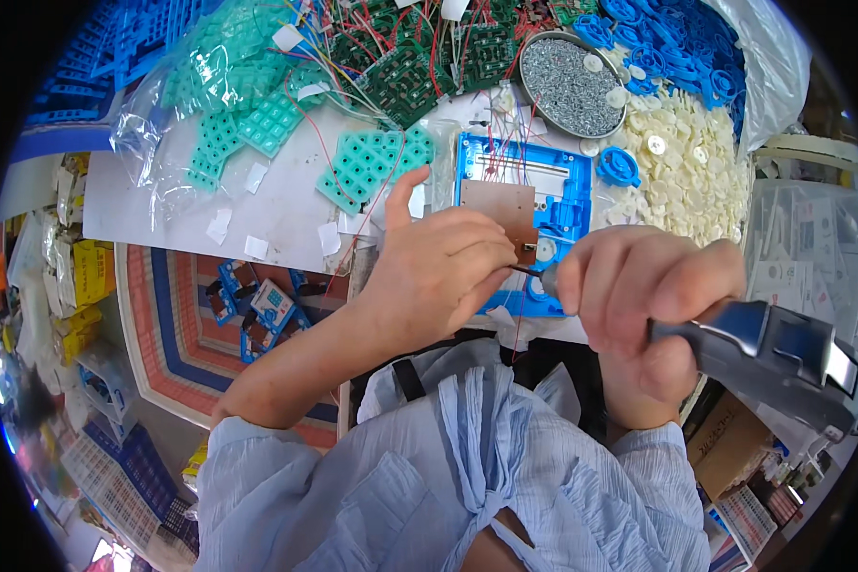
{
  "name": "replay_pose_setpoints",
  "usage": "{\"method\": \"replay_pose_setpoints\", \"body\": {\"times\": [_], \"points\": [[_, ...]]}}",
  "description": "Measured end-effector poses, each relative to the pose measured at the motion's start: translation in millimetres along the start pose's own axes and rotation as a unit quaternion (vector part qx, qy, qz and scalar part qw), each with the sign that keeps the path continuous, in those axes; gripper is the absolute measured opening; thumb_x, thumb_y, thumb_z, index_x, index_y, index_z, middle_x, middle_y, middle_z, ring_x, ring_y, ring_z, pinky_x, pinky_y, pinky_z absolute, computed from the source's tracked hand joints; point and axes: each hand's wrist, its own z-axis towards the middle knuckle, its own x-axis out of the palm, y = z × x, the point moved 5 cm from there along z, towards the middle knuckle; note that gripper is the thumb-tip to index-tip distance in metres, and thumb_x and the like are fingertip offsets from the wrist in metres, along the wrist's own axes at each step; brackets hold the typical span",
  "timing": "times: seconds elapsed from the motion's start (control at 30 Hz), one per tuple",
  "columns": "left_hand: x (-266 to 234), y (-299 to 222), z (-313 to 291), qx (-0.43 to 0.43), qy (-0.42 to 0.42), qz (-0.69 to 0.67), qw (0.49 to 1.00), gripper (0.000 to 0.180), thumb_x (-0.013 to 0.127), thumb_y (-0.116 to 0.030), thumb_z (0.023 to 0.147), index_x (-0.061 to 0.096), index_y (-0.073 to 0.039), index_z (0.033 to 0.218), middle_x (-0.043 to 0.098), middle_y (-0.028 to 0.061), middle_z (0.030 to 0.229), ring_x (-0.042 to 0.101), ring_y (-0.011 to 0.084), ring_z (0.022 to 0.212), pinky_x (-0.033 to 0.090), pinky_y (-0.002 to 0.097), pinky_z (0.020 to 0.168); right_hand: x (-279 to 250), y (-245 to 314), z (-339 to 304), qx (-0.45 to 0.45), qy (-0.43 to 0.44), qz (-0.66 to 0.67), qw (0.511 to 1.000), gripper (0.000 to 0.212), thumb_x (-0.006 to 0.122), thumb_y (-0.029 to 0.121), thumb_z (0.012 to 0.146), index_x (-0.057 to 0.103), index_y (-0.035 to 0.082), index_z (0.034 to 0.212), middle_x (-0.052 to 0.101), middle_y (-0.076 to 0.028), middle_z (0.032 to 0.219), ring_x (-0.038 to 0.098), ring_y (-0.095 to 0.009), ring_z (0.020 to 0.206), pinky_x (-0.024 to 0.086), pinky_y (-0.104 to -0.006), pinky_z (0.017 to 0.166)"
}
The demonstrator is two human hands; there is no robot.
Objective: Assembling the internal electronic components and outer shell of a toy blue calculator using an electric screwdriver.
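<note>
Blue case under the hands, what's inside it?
A brown board and a whitish panel show inside the blue case. What lies under the board is covered, and the left hand hides the case's lower left part.

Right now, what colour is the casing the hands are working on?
The casing is bright blue, clearest in the head view.

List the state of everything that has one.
Power driver: held, bit pointing left
Right hand: closed around driver
Left hand: fingers bent near bit
Blue casing: open
Brown board: lying on casing
Metal dish: filled with silvery pieces
Mint keypads: loose, overlapping
</note>
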Motion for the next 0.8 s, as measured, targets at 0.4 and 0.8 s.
{"method": "replay_pose_setpoints", "body": {"times": [0.4, 0.8], "points": [[5, 45, 146, 0.093, 0.101, 0.023, 0.990, 0.019, 0.072, -0.022, 0.086, 0.074, -0.006, 0.096, 0.071, 0.0130, 0.090, 0.069, 0.0347, 0.089, 0.055, 0.0418, 0.075, -44, 14, -1, -0.033, -0.043, 0.002, 0.999, 0.031, 0.072, 0.024, 0.096, 0.050, 0.009, 0.110, 0.055, -0.002, 0.070, 0.052, -0.015, 0.059, 0.049, -0.0365, 0.065], [82, 98, 203, 0.119, 0.032, 0.271, 0.955, 0.026, 0.058, -0.025, 0.091, 0.071, -0.006, 0.080, 0.070, 0.0187, 0.083, 0.067, 0.0384, 0.078, 0.048, 0.0505, 0.075, -39, -18, 5, -0.012, -0.092, -0.045, 0.995, 0.031, 0.069, 0.029, 0.098, 0.048, 0.011, 0.111, 0.051, 0.000, 0.067, 0.048, -0.014, 0.057, 0.046, -0.0357, 0.064]]}}
